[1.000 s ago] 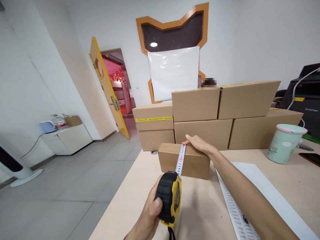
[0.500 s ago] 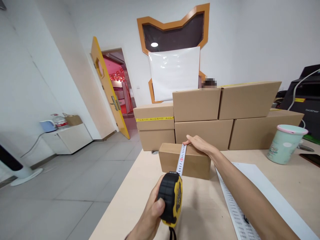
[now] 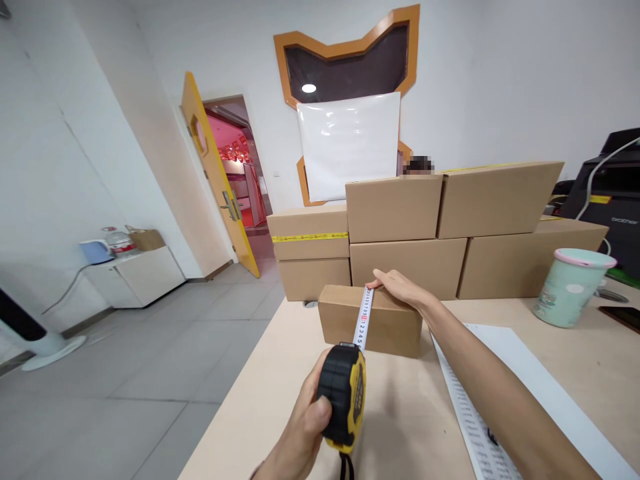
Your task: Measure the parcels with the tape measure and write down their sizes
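My left hand (image 3: 305, 413) is wrapped round a black and yellow tape measure (image 3: 343, 397), with the thumb on its black side and a dark strap hanging below. A white blade (image 3: 365, 319) runs out from it, away from me, across the top of a small brown cardboard box (image 3: 387, 330) on the table. At the box's far edge my right hand (image 3: 397, 287) pinches the blade's end between thumb and finger. The rest of that hand lies over the top of the box, its other fingers partly hidden.
Larger cardboard boxes (image 3: 407, 270) are stacked behind the small one. Printed paper sheets (image 3: 530, 373) lie under my right forearm. Further right are a mint-green bin (image 3: 570, 293), a phone (image 3: 620, 319) and a black printer (image 3: 610, 200). Part of a person's head (image 3: 419, 166) shows above the boxes.
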`<state>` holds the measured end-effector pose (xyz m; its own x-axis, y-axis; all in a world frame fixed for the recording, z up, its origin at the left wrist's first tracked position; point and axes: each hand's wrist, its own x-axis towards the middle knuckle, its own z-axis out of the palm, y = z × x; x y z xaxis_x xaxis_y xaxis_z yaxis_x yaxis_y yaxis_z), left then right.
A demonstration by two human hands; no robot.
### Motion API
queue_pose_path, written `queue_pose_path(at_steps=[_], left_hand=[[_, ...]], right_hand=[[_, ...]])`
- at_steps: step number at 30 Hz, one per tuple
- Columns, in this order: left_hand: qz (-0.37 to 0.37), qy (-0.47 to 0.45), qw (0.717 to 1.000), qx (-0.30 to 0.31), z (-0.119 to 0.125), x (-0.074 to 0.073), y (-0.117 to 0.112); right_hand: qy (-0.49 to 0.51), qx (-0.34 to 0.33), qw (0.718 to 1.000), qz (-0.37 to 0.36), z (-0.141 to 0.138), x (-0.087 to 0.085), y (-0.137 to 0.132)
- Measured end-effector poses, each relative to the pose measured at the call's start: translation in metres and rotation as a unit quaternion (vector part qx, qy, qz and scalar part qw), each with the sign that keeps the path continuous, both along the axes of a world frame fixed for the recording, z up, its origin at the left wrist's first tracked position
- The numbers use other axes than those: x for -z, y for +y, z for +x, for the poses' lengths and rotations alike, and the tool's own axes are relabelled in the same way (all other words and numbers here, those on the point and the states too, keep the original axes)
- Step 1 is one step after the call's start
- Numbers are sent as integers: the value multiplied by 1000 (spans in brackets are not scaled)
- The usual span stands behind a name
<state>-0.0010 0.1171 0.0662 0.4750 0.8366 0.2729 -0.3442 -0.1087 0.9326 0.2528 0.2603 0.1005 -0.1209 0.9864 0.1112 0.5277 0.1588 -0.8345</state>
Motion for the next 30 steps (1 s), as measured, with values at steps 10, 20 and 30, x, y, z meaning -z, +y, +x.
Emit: queue_pose_path(at_steps=[10,20,30], left_hand=[[32,74,995,56,-9,16,4],[-50,134,982,120,3,32,3],[158,321,934,-3,5,43,-3]], right_hand=[[3,7,997,74,-8,-13,-24],[-19,34,983,178,-24,5,-142],[-294,282,913,-26,64,63,-186]])
